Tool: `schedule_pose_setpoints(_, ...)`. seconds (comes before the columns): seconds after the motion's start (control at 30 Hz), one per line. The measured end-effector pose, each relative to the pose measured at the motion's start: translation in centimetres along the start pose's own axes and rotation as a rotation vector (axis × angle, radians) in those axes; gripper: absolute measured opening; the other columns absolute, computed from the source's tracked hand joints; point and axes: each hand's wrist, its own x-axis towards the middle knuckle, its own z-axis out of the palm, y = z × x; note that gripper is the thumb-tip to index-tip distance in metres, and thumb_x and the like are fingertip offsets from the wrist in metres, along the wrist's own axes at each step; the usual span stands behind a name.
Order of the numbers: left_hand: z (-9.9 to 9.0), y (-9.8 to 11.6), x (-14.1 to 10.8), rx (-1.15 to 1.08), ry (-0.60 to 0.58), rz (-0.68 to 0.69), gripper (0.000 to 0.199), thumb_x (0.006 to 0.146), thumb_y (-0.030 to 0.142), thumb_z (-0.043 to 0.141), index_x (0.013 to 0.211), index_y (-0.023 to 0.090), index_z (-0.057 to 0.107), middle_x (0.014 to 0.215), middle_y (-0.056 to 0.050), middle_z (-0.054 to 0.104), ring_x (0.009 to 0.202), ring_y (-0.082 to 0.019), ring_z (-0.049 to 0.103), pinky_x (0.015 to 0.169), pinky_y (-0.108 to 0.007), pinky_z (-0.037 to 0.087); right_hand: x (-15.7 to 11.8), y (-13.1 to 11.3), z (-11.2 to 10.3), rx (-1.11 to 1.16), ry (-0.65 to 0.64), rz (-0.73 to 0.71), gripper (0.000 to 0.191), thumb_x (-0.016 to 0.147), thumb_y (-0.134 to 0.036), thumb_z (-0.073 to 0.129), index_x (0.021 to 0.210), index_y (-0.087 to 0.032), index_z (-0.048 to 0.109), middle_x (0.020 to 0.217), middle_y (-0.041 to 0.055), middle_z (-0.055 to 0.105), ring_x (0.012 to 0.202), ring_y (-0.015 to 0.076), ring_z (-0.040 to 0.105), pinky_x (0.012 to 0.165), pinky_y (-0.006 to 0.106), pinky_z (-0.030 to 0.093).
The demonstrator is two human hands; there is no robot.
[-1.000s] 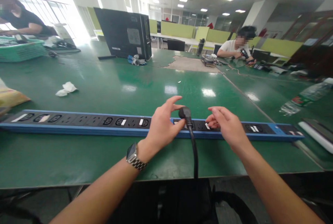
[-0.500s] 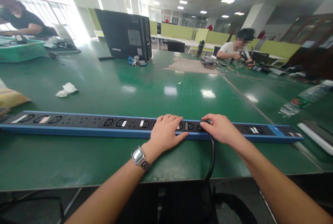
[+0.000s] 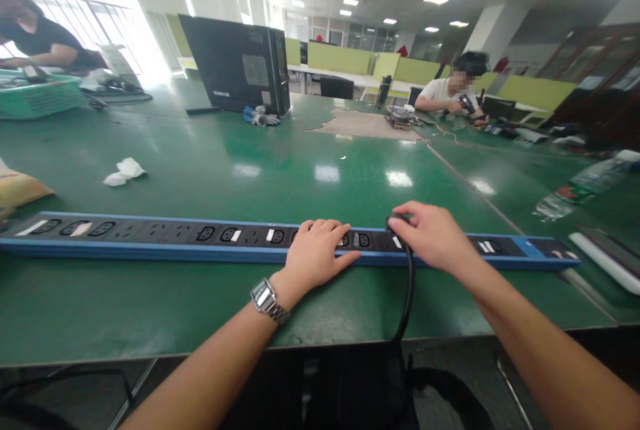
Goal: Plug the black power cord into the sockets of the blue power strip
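A long blue and black power strip [image 3: 190, 233] lies across the green table, its sockets facing up. My left hand [image 3: 315, 253] rests flat over its middle, fingers spread across the sockets, with a silver watch [image 3: 268, 299] on the wrist. To the right of it, my right hand [image 3: 433, 233] grips a black plug [image 3: 395, 220] between thumb and fingers, just above the strip. From the plug a thick black cable [image 3: 409, 297] hangs down over the front edge of the table.
A black computer case [image 3: 240, 67] stands at the back beside blue-grey gloves [image 3: 261, 116]. Crumpled tissue [image 3: 129, 169] lies left; a plastic bottle [image 3: 583, 187] lies right. Two people sit beyond, one near a green basket [image 3: 40, 97], one handling a dark tool [image 3: 469, 105].
My right hand has risen with the black plug, lifting it off the strip and uncovering a socket and a white label. My left hand stays on the strip.
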Motion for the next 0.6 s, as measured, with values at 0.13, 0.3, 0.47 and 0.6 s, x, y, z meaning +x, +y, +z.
schedule_pose_setpoints(0.13, 0.0, -0.1, 0.1, 0.007, 0.003, 0.018, 0.05, 0.091, 0.056, 0.053, 0.127, 0.021, 0.057, 0.126, -0.008, 0.064, 0.115, -0.028, 0.057, 0.101, -0.047, 0.037, -0.5, 1.7, -6.1, 0.169, 0.162, 0.096, 0.05, 0.08, -0.056, 0.059, 0.109, -0.017, 0.07, 0.052, -0.0007, 0.061, 0.041, 0.0129, 0.047, 0.042, 0.027, 0.032)
schedule_pose_setpoints(0.3, 0.1, -0.1, 0.0, 0.012, 0.007, 0.018, 0.05, 0.091, 0.055, 0.054, 0.127, 0.021, 0.057, 0.125, -0.008, 0.065, 0.114, -0.028, 0.057, 0.1, -0.048, 0.038, -0.2, 9.8, -6.3, -0.075, -0.105, 0.191, 0.041, 0.072, -0.052, 0.063, 0.093, -0.017, 0.07, 0.046, -0.001, 0.057, 0.04, 0.0154, 0.049, 0.042, 0.028, 0.033)
schedule_pose_setpoints(0.47, 0.1, -0.1, 0.0, 0.019, 0.013, 0.024, 0.05, 0.091, 0.055, 0.053, 0.127, 0.021, 0.058, 0.125, -0.008, 0.065, 0.115, -0.028, 0.057, 0.101, -0.049, 0.038, -0.4, 16.1, -3.9, -0.174, -0.14, 0.142, 0.04, 0.072, -0.054, 0.058, 0.088, -0.02, 0.07, 0.058, 0.0028, 0.065, 0.051, 0.0199, 0.059, 0.052, 0.032, 0.042)
schedule_pose_setpoints(0.6, 0.0, 0.0, 0.0, 0.03, 0.001, 0.019, 0.05, 0.092, 0.055, 0.053, 0.128, 0.021, 0.057, 0.126, -0.008, 0.064, 0.115, -0.028, 0.057, 0.101, -0.048, 0.038, -0.5, 16.3, -3.3, -0.182, -0.212, 0.121, 0.041, 0.074, -0.055, 0.056, 0.093, -0.02, 0.071, 0.057, 0.0021, 0.064, 0.052, 0.0201, 0.058, 0.053, 0.032, 0.04)
